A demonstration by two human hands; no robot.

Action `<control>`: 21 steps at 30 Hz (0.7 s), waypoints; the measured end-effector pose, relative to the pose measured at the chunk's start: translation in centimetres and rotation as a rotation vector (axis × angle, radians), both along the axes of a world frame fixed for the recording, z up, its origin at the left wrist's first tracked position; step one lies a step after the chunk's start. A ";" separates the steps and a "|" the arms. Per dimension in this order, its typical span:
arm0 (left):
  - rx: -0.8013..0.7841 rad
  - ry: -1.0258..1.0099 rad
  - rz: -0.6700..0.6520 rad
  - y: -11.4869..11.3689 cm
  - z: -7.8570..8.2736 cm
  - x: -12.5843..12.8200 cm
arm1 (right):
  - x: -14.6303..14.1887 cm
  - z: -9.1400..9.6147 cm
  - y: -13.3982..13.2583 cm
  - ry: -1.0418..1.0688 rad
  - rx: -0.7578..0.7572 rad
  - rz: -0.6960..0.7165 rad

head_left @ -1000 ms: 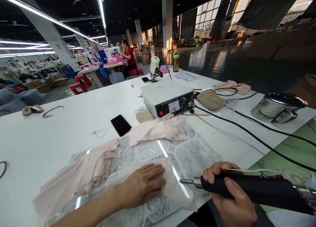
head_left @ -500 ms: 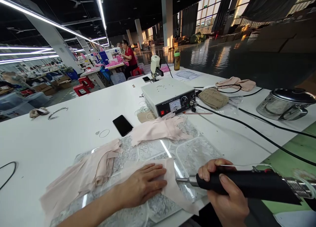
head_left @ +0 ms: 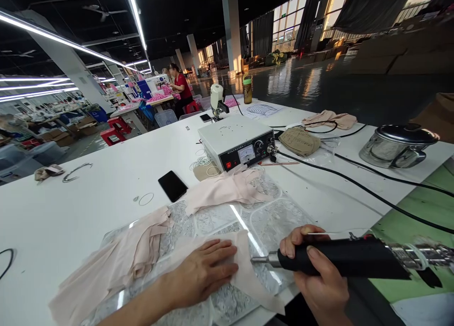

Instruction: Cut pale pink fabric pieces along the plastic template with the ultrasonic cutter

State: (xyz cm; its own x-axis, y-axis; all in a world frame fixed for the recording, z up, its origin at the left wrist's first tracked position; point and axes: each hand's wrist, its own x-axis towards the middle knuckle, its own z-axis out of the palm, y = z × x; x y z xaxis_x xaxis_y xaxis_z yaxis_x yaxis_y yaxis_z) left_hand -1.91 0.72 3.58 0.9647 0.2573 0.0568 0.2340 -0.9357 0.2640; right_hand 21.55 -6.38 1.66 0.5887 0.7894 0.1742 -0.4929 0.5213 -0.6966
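Observation:
My left hand [head_left: 202, 271] lies flat, fingers stretched out, on a pale pink fabric piece [head_left: 248, 278] spread over a glass plate [head_left: 280, 222] at the near table edge. My right hand [head_left: 319, 278] is wrapped round a black handheld tool [head_left: 347, 257]. Its metal tip [head_left: 258, 259] touches the right side of the fabric, just right of my left fingertips. More pink fabric pieces lie to the left [head_left: 120, 255] and behind [head_left: 227, 186].
A white control box [head_left: 236, 139] stands mid-table, black cables [head_left: 354, 186] running right from it. A black phone [head_left: 172, 185], small rings [head_left: 146, 198], a metal pot [head_left: 397, 146], a tan cup piece [head_left: 300, 140] and a bottle [head_left: 247, 88] lie about. A person in red [head_left: 182, 87] sits far off.
My right hand slid the tool leftward, bringing its tip onto the fabric edge near my left fingers. The left hand stayed flat on the fabric.

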 end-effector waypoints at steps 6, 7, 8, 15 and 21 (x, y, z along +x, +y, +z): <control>0.006 -0.061 0.001 0.1 0.2 0.6 | -0.9 0.1 0.4 0.007 0.027 0.041; 0.009 -0.082 0.003 0.2 0.2 0.7 | -1.0 0.1 0.5 0.008 0.032 0.050; 0.014 -0.101 0.005 0.3 0.1 0.9 | -1.1 0.2 0.5 0.007 0.037 0.060; 0.030 -0.073 -0.022 1.8 -0.4 2.2 | -1.6 0.3 1.0 0.002 0.075 0.091; 0.019 -0.023 -0.012 2.2 -0.5 2.6 | -1.9 0.1 1.2 -0.012 0.090 0.109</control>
State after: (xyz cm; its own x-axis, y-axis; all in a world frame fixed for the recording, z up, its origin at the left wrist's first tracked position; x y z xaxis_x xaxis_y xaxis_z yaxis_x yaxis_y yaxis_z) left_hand 0.69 2.88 3.05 0.9660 0.2447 0.0836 0.2171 -0.9433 0.2512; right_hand 19.60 -5.22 1.71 0.4974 0.8295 0.2539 -0.5423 0.5257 -0.6554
